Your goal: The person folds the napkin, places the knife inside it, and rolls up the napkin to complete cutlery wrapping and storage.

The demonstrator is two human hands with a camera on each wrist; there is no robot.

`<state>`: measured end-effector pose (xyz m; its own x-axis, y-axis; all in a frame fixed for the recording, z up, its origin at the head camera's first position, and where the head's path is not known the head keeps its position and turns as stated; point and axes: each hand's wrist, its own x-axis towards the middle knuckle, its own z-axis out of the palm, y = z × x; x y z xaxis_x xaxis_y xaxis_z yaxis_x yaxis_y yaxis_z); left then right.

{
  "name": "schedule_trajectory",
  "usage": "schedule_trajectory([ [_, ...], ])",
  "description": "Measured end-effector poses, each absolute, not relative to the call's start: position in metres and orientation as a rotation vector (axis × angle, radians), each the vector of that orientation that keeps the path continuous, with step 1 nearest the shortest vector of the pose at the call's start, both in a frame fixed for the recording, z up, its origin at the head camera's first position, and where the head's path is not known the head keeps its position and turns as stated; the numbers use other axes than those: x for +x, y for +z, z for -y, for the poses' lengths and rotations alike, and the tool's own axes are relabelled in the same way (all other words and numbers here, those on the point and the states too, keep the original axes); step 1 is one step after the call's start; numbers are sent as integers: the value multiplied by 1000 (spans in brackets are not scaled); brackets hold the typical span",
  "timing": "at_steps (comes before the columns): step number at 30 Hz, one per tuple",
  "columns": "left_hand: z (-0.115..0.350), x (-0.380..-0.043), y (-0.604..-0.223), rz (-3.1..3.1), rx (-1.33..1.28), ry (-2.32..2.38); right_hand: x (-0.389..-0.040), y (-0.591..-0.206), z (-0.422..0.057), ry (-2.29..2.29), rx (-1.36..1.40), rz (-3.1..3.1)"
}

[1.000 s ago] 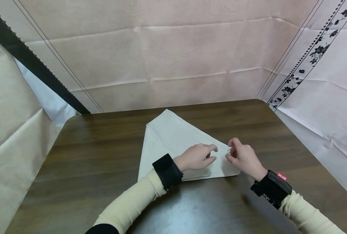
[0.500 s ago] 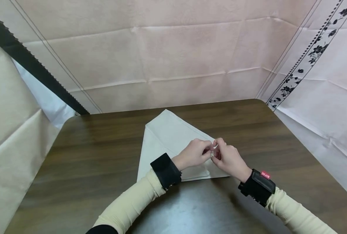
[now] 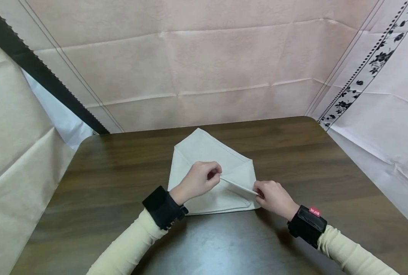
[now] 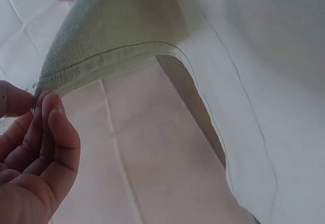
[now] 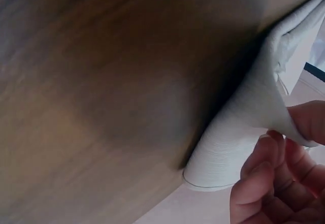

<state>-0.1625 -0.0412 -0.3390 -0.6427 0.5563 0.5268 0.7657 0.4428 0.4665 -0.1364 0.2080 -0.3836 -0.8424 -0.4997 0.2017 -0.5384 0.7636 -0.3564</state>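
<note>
A folded white cloth [image 3: 207, 149] with stitched hems lies on the brown table, its top corner pointing to the far side. My left hand [image 3: 200, 179] pinches a corner of its upper flap over the middle of the cloth. In the left wrist view, the thumb and fingers [image 4: 63, 132] hold the hemmed tip of the cloth [image 4: 117, 36]. At the right side, my right hand [image 3: 276, 196] pinches the folded edge, lifting it slightly. The right wrist view shows the cloth [image 5: 218, 148] curving up from the table into those fingers.
The dark wood-grain table [image 3: 121, 183] extends on all sides of the cloth. Pale creased sheets [image 3: 224, 65] hang behind it and at both sides. A black band [image 3: 42, 72] runs down the left sheet; a floral strip [image 3: 379, 57] marks the right.
Both hands came together at the cloth's right corner, then parted. The left hand drew that corner leftward over the cloth; the right hand moved down to the new fold, which shortens the right side.
</note>
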Motion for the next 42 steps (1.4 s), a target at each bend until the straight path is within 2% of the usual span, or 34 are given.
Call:
schedule_trajectory([
  [17, 94, -144, -338, 2434, -989, -1055, -134, -388, -194, 681, 905, 2917],
  [42, 171, -111, -381, 2671, -781, -991, -133, -390, -173, 676, 1160, 2934],
])
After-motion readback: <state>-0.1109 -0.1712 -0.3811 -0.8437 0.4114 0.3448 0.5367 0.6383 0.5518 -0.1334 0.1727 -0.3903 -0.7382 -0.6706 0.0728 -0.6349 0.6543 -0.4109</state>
